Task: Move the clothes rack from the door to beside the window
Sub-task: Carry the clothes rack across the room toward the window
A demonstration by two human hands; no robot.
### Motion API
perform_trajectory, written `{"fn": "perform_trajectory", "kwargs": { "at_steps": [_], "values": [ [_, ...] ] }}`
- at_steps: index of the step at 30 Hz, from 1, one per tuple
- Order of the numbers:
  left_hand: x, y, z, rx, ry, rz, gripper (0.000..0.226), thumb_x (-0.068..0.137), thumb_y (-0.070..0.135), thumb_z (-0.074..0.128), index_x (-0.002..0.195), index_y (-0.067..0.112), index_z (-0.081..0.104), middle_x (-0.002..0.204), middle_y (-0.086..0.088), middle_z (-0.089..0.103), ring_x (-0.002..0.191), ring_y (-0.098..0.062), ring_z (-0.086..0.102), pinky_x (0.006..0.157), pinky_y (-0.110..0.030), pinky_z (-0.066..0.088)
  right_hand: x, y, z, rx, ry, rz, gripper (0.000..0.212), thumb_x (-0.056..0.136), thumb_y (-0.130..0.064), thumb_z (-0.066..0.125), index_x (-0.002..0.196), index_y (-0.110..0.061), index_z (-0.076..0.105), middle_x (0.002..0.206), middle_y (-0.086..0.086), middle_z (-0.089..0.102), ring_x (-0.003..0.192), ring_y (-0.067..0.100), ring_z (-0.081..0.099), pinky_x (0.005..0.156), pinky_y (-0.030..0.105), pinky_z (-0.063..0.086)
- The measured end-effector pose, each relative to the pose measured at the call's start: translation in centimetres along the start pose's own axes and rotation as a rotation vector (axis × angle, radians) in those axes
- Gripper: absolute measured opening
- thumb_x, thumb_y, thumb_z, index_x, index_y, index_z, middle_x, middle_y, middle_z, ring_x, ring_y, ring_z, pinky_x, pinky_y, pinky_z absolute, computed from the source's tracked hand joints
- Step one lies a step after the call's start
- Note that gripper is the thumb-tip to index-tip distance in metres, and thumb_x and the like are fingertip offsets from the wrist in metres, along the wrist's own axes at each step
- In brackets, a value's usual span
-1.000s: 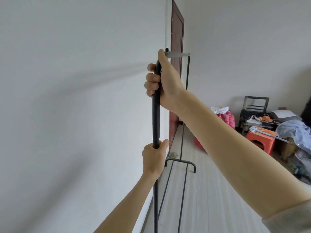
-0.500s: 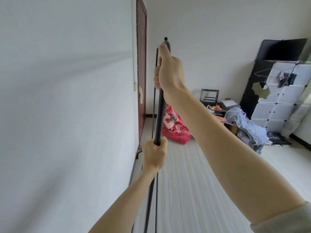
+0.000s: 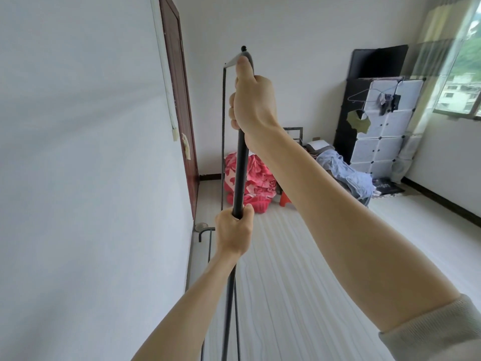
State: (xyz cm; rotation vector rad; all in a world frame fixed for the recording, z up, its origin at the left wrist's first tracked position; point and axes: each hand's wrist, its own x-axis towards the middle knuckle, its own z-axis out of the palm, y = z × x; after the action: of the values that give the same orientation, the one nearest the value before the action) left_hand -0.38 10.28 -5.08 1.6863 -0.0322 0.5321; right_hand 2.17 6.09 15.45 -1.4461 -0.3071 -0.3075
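The clothes rack is a thin black metal frame seen end-on, its near upright post running up the middle of the view. My right hand grips the post just under its top knob, thumb pointing up. Lower on the same post, my left hand is closed around it at about waist height. The rack's far upright and a curved foot stand beside the dark red door in the left wall. The window is at the far right, with a sheer curtain next to it.
A red patterned bundle lies on the floor behind the rack. A pile of clothes and a white cube cabinet stand by the far wall near the window. Pale floor stretches to the right.
The view has swung to the right, bringing the cabinet and window into sight. The rack's far end has shifted relative to the near post. Both hands keep the same grip.
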Motion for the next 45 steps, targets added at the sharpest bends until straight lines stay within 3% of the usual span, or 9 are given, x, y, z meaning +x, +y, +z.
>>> {"fn": "perform_trajectory", "kwargs": {
  "at_steps": [5,25,31,38,45],
  "values": [
    [-0.1,-0.2,0.3,-0.003,-0.025,0.014,0.058,0.092,0.004,0.054,0.045,0.020,0.024,0.035,0.013,0.024,0.034,-0.005,0.021,0.036,-0.018,0.021,-0.5,-0.3,-0.3,-0.031,0.053,-0.017,0.052,0.104,-0.041,0.038,0.057,-0.019,0.038,0.040,-0.012,0.037,0.047,0.016,0.037,0.057,0.038,0.033],
    [2.4,-2.4,1.6,0.034,-0.043,0.044,0.058,0.092,0.008,0.055,0.045,0.022,0.025,0.034,0.012,0.025,0.035,-0.006,0.022,0.037,-0.020,0.020,1.6,1.3,-0.8,-0.059,0.172,-0.034,0.046,0.103,-0.046,0.037,0.063,-0.022,0.038,0.041,-0.012,0.037,0.047,0.015,0.036,0.052,0.034,0.028],
    [2.7,-2.8,2.8,0.043,-0.059,0.044,0.057,0.091,0.010,0.055,0.045,0.023,0.025,0.035,0.012,0.026,0.036,-0.008,0.023,0.038,-0.025,0.021,1.8,1.4,-1.7,-0.079,0.211,-0.042,0.045,0.103,-0.047,0.035,0.067,-0.021,0.039,0.051,-0.008,0.040,0.051,0.015,0.039,0.057,0.036,0.031],
    [2.8,-2.6,4.8,0.043,-0.114,0.065,0.062,0.091,0.010,0.054,0.037,0.024,0.028,0.034,0.011,0.025,0.037,-0.009,0.022,0.042,-0.031,0.021,1.6,1.1,-3.8,-0.124,0.287,-0.051,0.043,0.103,-0.050,0.033,0.071,-0.022,0.042,0.060,-0.006,0.044,0.057,0.017,0.041,0.073,0.042,0.037],
    [2.7,-2.2,7.6,0.048,-0.141,0.105,0.059,0.092,0.012,0.053,0.043,0.025,0.023,0.032,0.010,0.025,0.036,-0.010,0.022,0.043,-0.033,0.022,1.8,0.8,-6.8,-0.118,0.369,-0.062,0.042,0.103,-0.051,0.033,0.073,-0.022,0.042,0.061,-0.005,0.046,0.058,0.017,0.043,0.074,0.043,0.038]
  ]
}}
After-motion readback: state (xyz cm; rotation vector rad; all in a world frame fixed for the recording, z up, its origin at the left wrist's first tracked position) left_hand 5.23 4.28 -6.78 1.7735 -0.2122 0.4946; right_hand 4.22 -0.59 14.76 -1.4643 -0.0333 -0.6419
